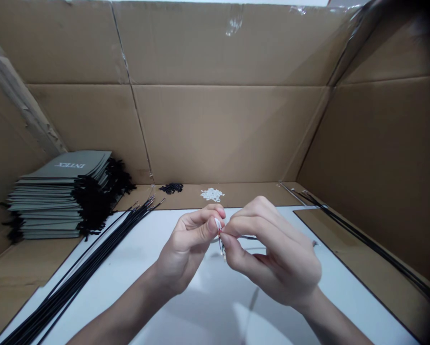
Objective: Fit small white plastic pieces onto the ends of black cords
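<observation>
- Hands are meeting at the centre of the frame above a white tabletop (pixel 136 268): the left hand (pixel 186 247) is pinching a small white plastic piece (pixel 218 223) between thumb and forefinger, fingers pressed together on it.
- The right hand (pixel 276 254) is pinching the tip of a thin black cable with fine coloured wires (pixel 221 242) just beside that white piece, thumb and forefinger closed on it; the cable's dark length is trailing to the right behind the fingers.
- A long bundle of thin black cables (pixel 82 270) is lying diagonally across the lower left of the frame.
- A stack of grey printed sleeves with black cords (pixel 62 199) is sitting at the left edge.
- 2 small heaps are lying at the back centre: black parts (pixel 171 188) and white parts (pixel 212 194).
- More black cables (pixel 362 239) are running along the right side, inside brown cardboard walls (pixel 218 129).
</observation>
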